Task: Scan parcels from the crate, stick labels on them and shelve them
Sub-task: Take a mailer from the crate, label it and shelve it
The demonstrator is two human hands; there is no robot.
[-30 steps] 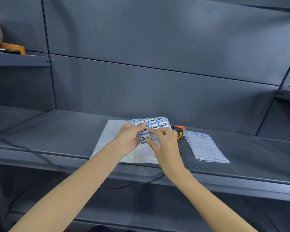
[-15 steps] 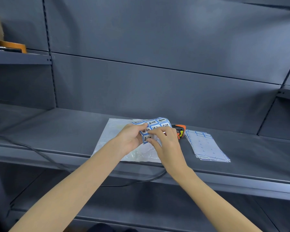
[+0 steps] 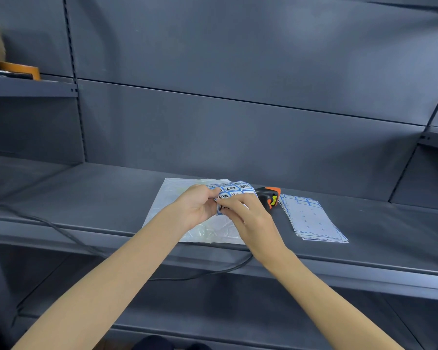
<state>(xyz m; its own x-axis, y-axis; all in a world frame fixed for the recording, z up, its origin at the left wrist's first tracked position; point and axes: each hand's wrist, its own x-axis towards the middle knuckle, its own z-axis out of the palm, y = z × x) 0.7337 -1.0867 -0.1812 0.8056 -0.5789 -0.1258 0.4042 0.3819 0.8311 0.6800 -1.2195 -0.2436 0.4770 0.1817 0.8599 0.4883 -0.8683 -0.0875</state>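
Lower now, curled glossy label sheet [image 3: 232, 192] pinched between both hands [image 3: 228, 210].

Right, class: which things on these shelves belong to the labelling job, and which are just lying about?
Belong to the job:
label sheet, held by left hand and right hand
white parcel
scanner
used label sheets

Lying about:
orange-edged item on upper left shelf
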